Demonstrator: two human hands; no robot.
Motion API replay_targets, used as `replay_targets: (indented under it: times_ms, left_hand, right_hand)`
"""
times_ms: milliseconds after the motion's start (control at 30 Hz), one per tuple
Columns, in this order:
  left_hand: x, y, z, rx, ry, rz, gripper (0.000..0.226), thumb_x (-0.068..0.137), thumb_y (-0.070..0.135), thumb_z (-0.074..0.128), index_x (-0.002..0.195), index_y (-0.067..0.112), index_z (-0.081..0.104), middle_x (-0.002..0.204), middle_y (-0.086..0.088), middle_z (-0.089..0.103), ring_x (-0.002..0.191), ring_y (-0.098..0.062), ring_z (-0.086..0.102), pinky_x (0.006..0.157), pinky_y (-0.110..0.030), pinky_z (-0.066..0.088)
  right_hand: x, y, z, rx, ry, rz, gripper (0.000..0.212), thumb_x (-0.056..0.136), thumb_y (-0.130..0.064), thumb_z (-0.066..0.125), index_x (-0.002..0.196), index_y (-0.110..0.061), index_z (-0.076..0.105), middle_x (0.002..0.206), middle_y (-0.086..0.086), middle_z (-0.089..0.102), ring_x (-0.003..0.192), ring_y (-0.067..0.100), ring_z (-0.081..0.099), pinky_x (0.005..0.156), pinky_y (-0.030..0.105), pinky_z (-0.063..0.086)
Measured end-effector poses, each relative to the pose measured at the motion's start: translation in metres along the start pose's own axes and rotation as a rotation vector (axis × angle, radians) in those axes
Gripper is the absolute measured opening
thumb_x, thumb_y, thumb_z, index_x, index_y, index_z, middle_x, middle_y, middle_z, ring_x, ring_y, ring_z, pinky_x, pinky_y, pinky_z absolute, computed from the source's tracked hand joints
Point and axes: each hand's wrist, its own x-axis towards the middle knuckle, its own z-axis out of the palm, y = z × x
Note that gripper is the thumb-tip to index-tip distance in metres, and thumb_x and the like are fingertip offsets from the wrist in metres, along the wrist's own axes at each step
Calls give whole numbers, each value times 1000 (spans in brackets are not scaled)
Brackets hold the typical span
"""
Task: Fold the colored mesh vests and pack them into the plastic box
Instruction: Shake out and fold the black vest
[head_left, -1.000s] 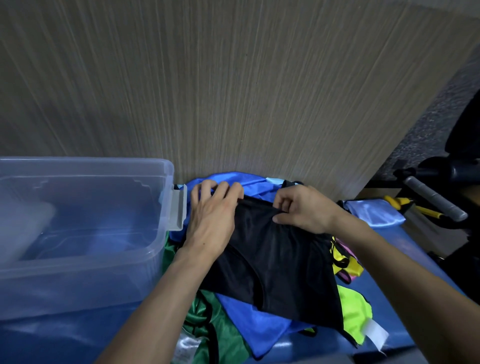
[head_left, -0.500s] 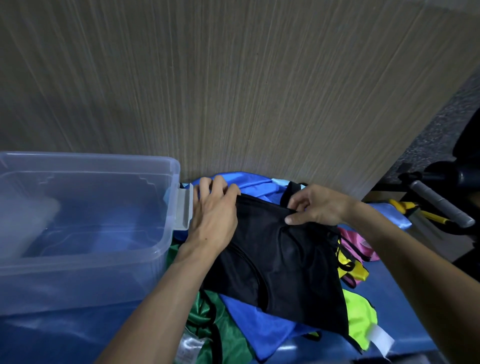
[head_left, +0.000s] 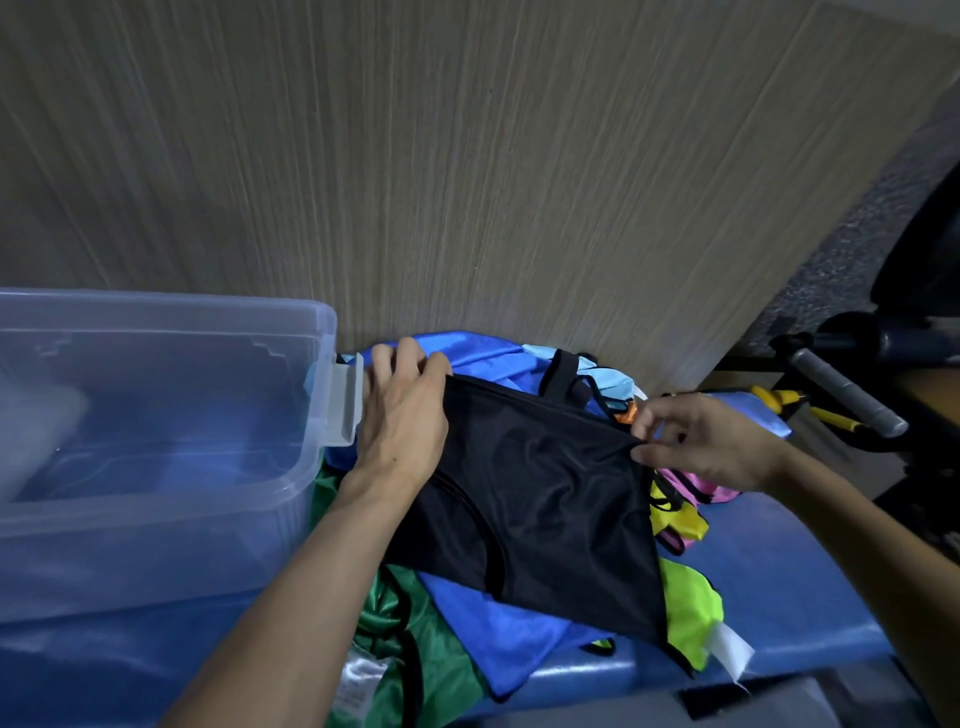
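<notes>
The job looks to be near its start. The black mesh vest (head_left: 540, 499) lies spread on top of a loose pile at the middle of the blue worktop (head_left: 779, 587), not yet folded into a packable shape. The left hand (head_left: 402, 415) lies flat, fingers straight, pressing the vest's corner at 10 o'clock. The right hand (head_left: 706, 441) pinches the vest's edge at 3 o'clock between thumb and fingertips, the other fingers loosely curled.

Under the black one, other vests wait unfolded: a royal blue mesh vest (head_left: 498, 634) and a green mesh vest (head_left: 410, 634) at 6 to 7 o'clock, a neon yellow mesh vest (head_left: 691, 618) at 5 o'clock, and a pink mesh vest (head_left: 691, 483) at 3 o'clock.

The clear plastic storage box (head_left: 156, 457) stands at 9 o'clock, just beside the pile, lid off. No coloured vest shows inside it; a pale, blurred shape sits at its left end, and I cannot tell what it is. So, in my judgement, nearly all the folding and all the packing remains.
</notes>
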Motion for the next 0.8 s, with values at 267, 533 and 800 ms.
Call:
replay_targets:
  times_ms: [267,533,800]
  left_hand:
    - [-2,-2,8,22,25,43,41,78,-13,58,107,15,65,112,-9,51,105,-34,40,88,-47,39]
    - [-2,-2,12,26,30,39,41,78,-13,58,106,16,65,111,-7,52,104,-32,38,87,-45,36]
    - [3,-4,10,10,18,35,42,81,-13,53,108,17,64,113,-4,53,107,-31,40,90,-45,37]
  right_hand:
    - [-17,25,16,358,62,110,24,86,-14,75,96,3,61,71,10,57,43,19,49,42,21,35]
    - [-8,50,2,-34,93,41,11,86,-27,79,86,-19,72,76,-8,71,65,4,60,65,20,48]
    - [3,55,6,-221,191,-137,14,92,-29,73,82,-26,63,78,-10,62,76,9,59,70,23,43]
